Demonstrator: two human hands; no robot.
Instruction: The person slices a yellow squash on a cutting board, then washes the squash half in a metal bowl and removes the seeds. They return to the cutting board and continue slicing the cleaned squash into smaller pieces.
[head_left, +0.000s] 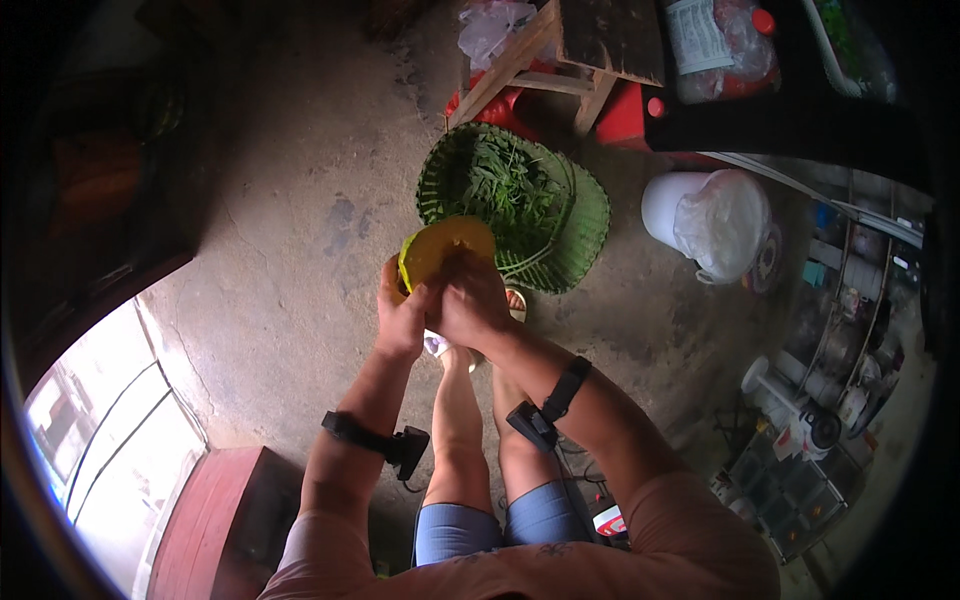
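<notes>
My left hand (402, 319) grips a cut piece of yellow-fleshed pumpkin (469, 234) from its left side, thumb toward the cut face. Bright yellow shows along the pumpkin's left edge. Over its dark hollow lies my right hand (471, 300), fingers bent inward at the flesh; the fingertips are hidden, so whether they hold anything is unclear. Just beyond the pumpkin, a green woven basket (589, 236) on the floor contains leafy greens (514, 184). The pumpkin covers part of the basket's near left rim in this view.
A wooden stool (506, 67) stands behind the basket. To the right is a white bucket (667, 210) with a plastic bag (720, 217) over its top. A reddish wooden box (199, 517) sits at lower left. Concrete floor (300, 225) surrounds my feet.
</notes>
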